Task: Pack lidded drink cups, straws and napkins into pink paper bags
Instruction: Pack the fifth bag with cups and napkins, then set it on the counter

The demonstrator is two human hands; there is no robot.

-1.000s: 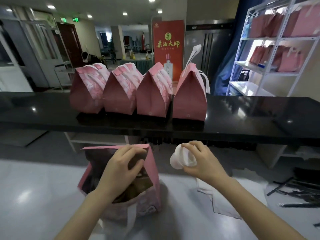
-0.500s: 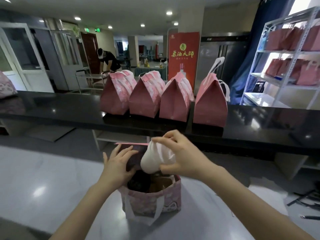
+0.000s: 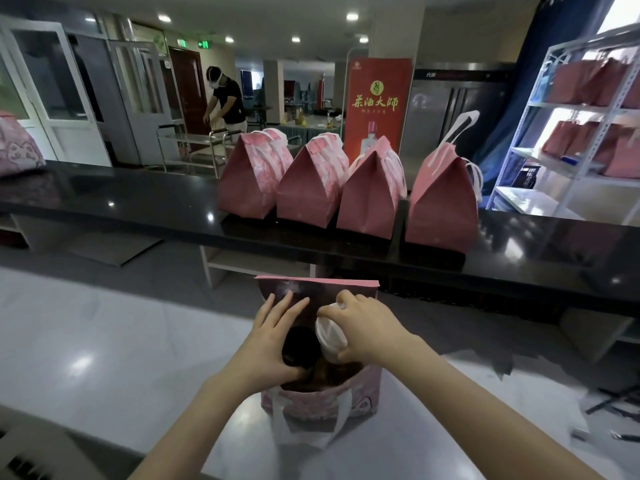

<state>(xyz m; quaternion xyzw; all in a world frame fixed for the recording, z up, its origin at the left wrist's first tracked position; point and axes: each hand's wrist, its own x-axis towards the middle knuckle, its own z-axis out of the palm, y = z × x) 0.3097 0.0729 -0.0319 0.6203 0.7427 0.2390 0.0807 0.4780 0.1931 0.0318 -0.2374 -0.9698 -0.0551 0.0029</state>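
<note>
Lowered since half a second before, the white lidded cup (image 3: pixel 330 336) sat tilted in the pink bag's (image 3: pixel 322 400) mouth, with my right grip (image 3: pixel 367 332) curled round it and my left grip (image 3: pixel 273 337) flat-fingered, spreading the opening. Next, I judged, it needed seating upright, then release.

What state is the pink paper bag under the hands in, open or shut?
Open. The pink paper bag gapes, flap up; left hand reaches inside it, right hand holds a white lidded cup in its mouth.

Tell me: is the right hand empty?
No, the right hand grips the white cup at the mouth of the open pink bag.
</note>
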